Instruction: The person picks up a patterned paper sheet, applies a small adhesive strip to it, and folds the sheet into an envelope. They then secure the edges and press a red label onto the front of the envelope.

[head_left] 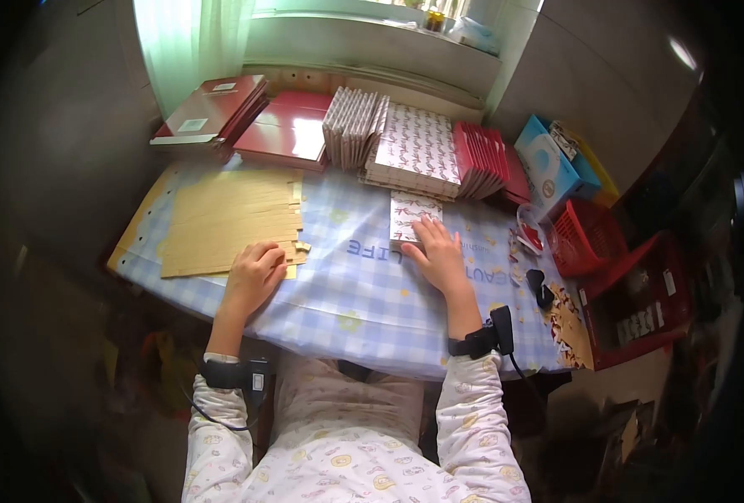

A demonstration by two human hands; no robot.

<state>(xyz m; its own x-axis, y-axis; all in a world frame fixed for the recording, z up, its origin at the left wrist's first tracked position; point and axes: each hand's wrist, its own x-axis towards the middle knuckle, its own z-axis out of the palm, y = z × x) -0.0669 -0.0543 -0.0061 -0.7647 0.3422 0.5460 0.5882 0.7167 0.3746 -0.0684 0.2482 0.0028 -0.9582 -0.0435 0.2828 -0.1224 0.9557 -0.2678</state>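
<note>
My left hand (256, 270) rests at the lower right corner of a tan sheet of strips (229, 220). Its fingers are curled together at the strip ends, and whatever they grip is hidden. A small pale yellow piece (302, 246) sticks out beside these fingertips. On the other side, my right hand (441, 253) lies open, fingers apart, with its fingertips on the lower part of a white patterned paper piece (411, 210). That piece lies flat, its far end against a stack of matching patterned pieces (414, 147).
Along the back stand dark red folders (213, 109), a red stack (286, 126), folded patterned pieces (351, 126) and red folded pieces (483, 159). At right are a blue box (548, 168), a red basket (586, 239), a clear tub (529, 228), a black object (539, 287) and a dark red bin (640, 302).
</note>
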